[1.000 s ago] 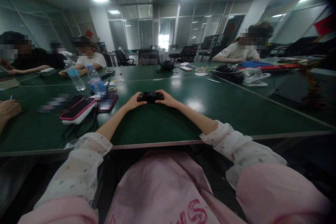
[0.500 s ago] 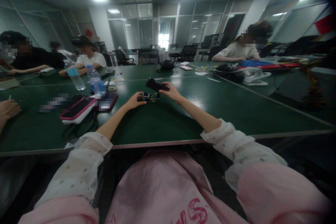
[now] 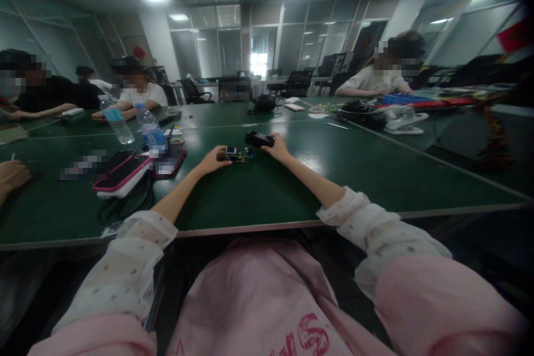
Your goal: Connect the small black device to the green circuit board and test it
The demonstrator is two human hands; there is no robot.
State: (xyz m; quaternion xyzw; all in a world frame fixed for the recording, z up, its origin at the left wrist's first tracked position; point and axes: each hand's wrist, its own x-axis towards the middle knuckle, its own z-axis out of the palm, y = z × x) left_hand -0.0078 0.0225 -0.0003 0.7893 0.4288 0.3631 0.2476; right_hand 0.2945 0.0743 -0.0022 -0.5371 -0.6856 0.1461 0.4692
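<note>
Your left hand (image 3: 213, 160) pinches the left end of a little circuit board (image 3: 240, 156) over the green table (image 3: 258, 194). I can't tell if the board touches the table. Your right hand (image 3: 278, 148) grips one end of a black cover (image 3: 254, 138), just past the board and to its right.

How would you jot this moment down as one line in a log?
left hand: holds circuit board; right hand: holds black cover; cover: off the board; left side: two plastic bottles on green table
</note>
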